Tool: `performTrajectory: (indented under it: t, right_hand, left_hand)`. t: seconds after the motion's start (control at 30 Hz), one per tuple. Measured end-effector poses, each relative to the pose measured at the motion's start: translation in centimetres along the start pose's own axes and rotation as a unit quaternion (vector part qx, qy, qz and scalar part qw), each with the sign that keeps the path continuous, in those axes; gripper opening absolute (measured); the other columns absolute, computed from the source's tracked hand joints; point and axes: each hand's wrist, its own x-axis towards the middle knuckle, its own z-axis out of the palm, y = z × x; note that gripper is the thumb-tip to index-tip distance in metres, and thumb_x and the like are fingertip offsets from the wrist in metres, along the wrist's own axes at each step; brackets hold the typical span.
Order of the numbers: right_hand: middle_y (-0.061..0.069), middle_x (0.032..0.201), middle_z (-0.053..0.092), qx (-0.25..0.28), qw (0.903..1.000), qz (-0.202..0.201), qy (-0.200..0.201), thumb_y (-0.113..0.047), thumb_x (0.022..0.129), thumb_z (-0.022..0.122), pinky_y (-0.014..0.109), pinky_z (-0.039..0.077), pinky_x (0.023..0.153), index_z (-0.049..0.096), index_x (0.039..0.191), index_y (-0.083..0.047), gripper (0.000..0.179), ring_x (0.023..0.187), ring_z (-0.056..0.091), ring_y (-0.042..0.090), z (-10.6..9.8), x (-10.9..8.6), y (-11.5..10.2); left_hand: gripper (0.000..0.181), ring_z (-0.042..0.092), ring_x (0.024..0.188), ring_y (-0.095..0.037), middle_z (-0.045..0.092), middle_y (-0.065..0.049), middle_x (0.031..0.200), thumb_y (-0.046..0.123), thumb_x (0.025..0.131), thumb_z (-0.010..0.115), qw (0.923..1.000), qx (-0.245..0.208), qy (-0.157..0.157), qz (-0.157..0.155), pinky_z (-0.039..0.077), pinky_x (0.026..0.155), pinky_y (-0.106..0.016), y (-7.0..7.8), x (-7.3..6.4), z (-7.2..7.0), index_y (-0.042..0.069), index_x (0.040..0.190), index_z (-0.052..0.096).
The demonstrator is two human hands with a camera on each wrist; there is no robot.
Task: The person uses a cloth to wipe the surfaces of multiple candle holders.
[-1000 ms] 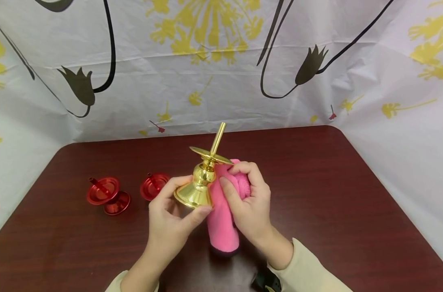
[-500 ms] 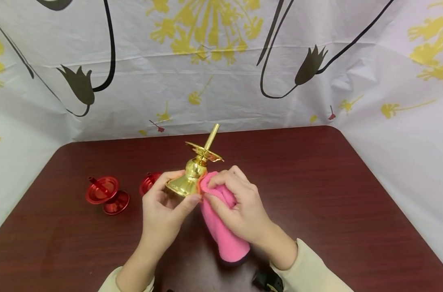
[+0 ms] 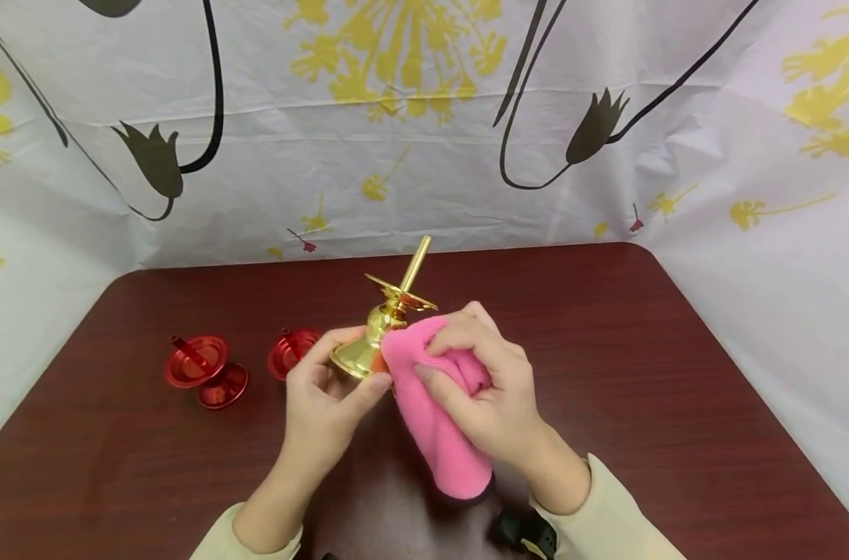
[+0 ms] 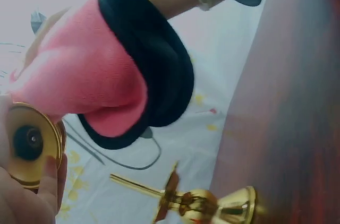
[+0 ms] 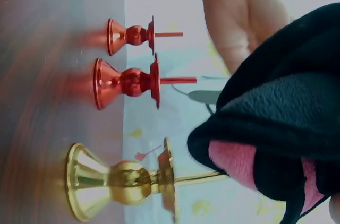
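My left hand (image 3: 326,408) pinches a shiny gold candle holder (image 3: 379,323) by its flared base, tilted above the table, its spike pointing up and right. My right hand (image 3: 504,389) grips a bunched pink cloth (image 3: 441,439) with a dark edge, touching the holder's right side. In the left wrist view the round underside of the held base (image 4: 48,123) faces the camera, the cloth above it. A second gold candle holder (image 5: 130,181) stands upright on the table in the right wrist view; the head view does not show it.
Two red candle holders stand on the dark wood table (image 3: 676,404), one far left (image 3: 200,369) and one (image 3: 289,354) partly behind my left hand. A black strap-like item (image 3: 525,533) shows by the right sleeve. A patterned white sheet (image 3: 424,179) hangs behind.
The cloth has come from behind the holder to the right side of its base, its lower end swinging right. Both hands shifted left, then back right, with the holder held throughout.
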Motion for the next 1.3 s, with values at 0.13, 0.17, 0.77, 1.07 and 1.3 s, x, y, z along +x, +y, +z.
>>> performTrajectory:
  t: [0.13,0.17,0.77,1.07,1.3]
  right_hand:
    - [0.013,0.086,0.061,-0.014,0.9978,0.064,0.011,-0.006,0.088,0.071,0.022,0.042,0.058,0.06,0.09,0.0,0.013,0.081,0.051,0.015,-0.1,-0.3,0.4]
    - [0.013,0.088,0.063,-0.02,0.9956,0.091,0.015,-0.003,0.087,0.071,0.021,0.043,0.059,0.06,0.091,0.0,0.012,0.081,0.053,0.014,-0.1,-0.5,0.5]
    - [-0.009,0.082,0.059,0.213,0.9016,0.375,0.032,0.01,0.089,0.056,0.016,0.049,0.063,0.046,0.095,-0.012,0.026,0.073,0.056,0.002,-0.7,-0.4,0.7]
    - [-0.005,0.088,0.063,0.289,0.881,0.375,0.012,0.0,0.089,0.067,0.016,0.052,0.066,0.043,0.098,-0.011,0.027,0.077,0.06,0.002,-1.8,-0.6,1.0]
    - [-0.007,0.085,0.067,0.263,0.8857,0.382,0.021,0.006,0.089,0.064,0.017,0.054,0.063,0.047,0.097,-0.012,0.026,0.074,0.063,0.003,-1.6,-0.5,0.7]
  left_hand:
    - [0.033,0.068,0.091,-0.012,0.068,-0.004,0.107,0.002,0.085,0.072,0.9991,-0.035,0.021,0.011,0.058,0.081,-0.021,0.3,-0.1,0.0,-0.003,0.116,0.063]
    - [0.031,0.068,0.092,-0.011,0.068,-0.004,0.106,0.003,0.085,0.071,0.9987,-0.045,0.021,0.013,0.058,0.081,-0.021,0.3,-0.2,0.0,0.0,0.115,0.064]
    - [0.029,0.061,0.094,-0.011,0.065,0.003,0.105,0.027,0.088,0.075,0.9857,-0.061,-0.147,0.054,0.057,0.08,-0.022,0.5,-0.3,0.0,0.017,0.115,0.068]
    - [0.032,0.062,0.098,-0.011,0.066,0.003,0.108,0.023,0.089,0.075,0.9819,-0.082,-0.148,0.084,0.056,0.084,-0.023,0.3,-0.8,0.5,0.01,0.117,0.067]
    - [0.037,0.062,0.1,-0.012,0.067,0.003,0.11,0.025,0.088,0.076,0.9866,-0.058,-0.126,0.086,0.056,0.086,-0.023,0.2,-0.6,0.2,0.007,0.118,0.067]
